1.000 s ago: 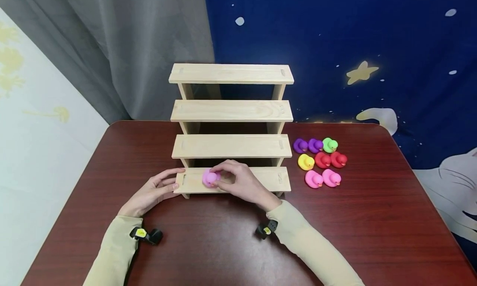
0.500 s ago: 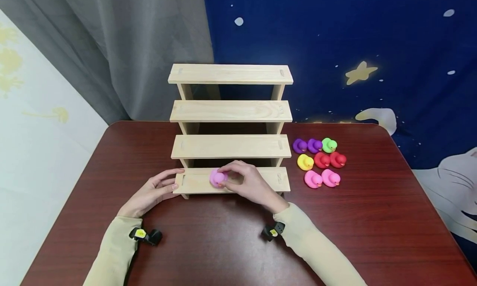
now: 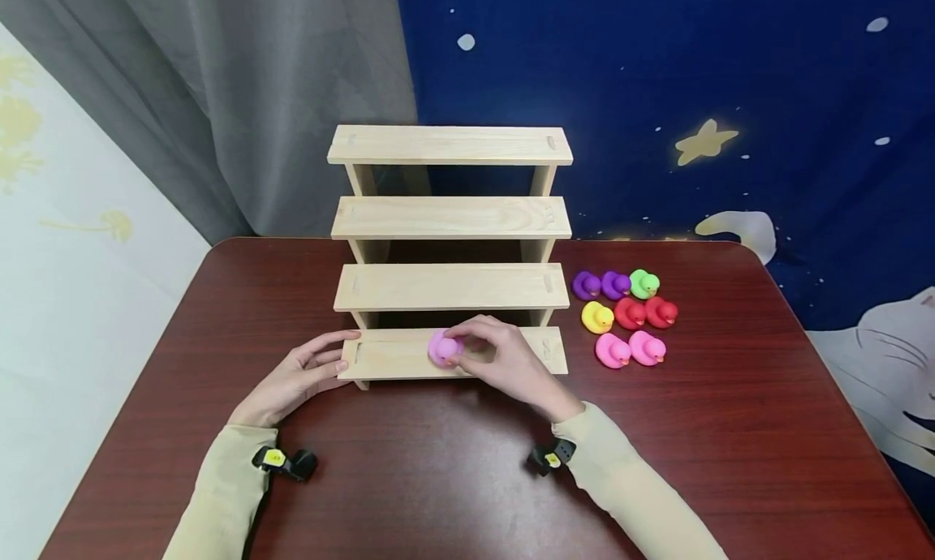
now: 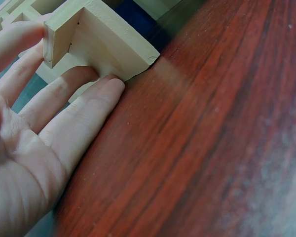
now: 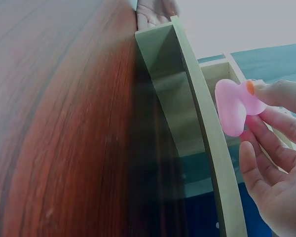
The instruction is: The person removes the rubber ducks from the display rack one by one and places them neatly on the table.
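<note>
My right hand (image 3: 511,365) pinches a pink rubber duck (image 3: 441,349) between thumb and fingers, at the lowest board of a pale wooden stepped display stand (image 3: 453,286). In the right wrist view, the duck (image 5: 232,106) shows at the board's edge, thumb by its orange beak. At the left end of that same board, my left hand (image 3: 292,381) grips the corner, thumb on the front edge and a finger at the back. The left wrist view has the other fingers (image 4: 84,113) stretched along the stand's wooden side support (image 4: 108,42), low beside the tabletop.
Right of the stand, several rubber ducks stand in rows on the dark red table (image 3: 409,479): purple (image 3: 586,286), green (image 3: 644,284), yellow (image 3: 597,317), red (image 3: 661,312) and pink (image 3: 612,351). A grey curtain (image 3: 292,81) and blue patterned cloth (image 3: 548,81) hang behind.
My right hand has moved the pink duck rightward along the lowest board, from left of its middle to about the middle. The left hand has stayed at the board's left end.
</note>
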Demonstrator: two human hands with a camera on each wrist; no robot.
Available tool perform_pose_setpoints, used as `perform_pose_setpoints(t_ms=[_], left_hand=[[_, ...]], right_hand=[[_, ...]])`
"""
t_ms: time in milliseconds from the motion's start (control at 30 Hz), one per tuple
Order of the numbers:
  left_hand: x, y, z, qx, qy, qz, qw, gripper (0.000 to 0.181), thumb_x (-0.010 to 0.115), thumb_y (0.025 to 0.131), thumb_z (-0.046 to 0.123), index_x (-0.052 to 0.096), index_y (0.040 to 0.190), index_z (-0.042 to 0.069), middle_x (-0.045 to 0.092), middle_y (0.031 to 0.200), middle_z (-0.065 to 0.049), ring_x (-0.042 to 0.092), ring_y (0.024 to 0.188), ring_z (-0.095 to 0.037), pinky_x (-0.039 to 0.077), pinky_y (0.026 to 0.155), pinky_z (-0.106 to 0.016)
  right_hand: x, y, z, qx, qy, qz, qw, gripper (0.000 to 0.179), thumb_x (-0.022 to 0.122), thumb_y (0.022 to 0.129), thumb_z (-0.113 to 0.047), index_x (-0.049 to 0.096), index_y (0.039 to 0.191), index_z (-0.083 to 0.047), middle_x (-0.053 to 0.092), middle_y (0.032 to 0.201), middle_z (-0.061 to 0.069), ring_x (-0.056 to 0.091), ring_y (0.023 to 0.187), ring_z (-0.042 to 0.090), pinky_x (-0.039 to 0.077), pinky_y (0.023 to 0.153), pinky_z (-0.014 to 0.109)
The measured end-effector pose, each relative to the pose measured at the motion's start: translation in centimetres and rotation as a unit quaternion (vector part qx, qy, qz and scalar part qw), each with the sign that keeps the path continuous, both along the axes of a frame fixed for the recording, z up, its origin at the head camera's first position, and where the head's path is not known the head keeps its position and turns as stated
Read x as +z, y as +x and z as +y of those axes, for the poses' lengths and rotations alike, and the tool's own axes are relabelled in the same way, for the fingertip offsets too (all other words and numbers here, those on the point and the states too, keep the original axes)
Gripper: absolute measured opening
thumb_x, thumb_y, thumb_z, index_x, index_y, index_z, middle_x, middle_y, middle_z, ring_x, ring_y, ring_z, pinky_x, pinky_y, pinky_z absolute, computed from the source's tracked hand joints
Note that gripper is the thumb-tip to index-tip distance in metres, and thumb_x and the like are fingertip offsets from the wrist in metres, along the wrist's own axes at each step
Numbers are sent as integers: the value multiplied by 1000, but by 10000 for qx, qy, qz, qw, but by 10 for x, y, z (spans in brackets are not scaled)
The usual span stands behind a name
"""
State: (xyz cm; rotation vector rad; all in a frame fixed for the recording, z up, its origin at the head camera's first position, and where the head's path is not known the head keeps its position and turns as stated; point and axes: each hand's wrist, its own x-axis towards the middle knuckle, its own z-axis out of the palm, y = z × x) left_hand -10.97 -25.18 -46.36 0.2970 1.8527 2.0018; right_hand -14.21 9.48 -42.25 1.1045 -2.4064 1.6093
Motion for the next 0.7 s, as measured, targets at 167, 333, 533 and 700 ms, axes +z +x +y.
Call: perform_pose_setpoints(t_ms=[167, 333, 533, 700], left_hand=[[0, 0, 0, -4, -57, 9, 10000, 51, 55, 97, 1, 39, 145, 3, 53, 132, -16, 58, 112, -26, 49, 92, -39], [0, 1, -1, 21, -101, -23, 9999, 51, 55, 97, 2, 39, 145, 4, 53, 132, -16, 58, 113, -27, 49, 92, -39], [0, 1, 0, 28, -59, -42, 10000, 50, 55, 97, 0, 39, 145, 3, 53, 132, -17, 58, 112, -28, 49, 92, -39], [0, 0, 0, 10, -19, -21, 10000, 50, 54, 98, 0, 38, 145, 2, 52, 133, -17, 57, 113, -29, 49, 92, -39]], right_hand=[[-1, 0, 6, -111, 19, -42, 9999, 26, 78, 83, -11, 72, 108, -8, 66, 101, -5, 60, 94, 9, 50, 83, 33], [0, 1, 13, -188, 50, -76, 9998, 25, 78, 83, -13, 72, 108, -10, 66, 101, -7, 60, 93, 9, 50, 82, 33], [-1, 2, 22, -255, -41, -118, 9996, 26, 78, 83, -11, 72, 108, -10, 66, 100, -5, 59, 93, 12, 50, 80, 34], [-2, 3, 29, -346, -37, -198, 9992, 27, 77, 83, -9, 72, 108, -10, 66, 100, -6, 59, 91, 12, 51, 79, 33]])
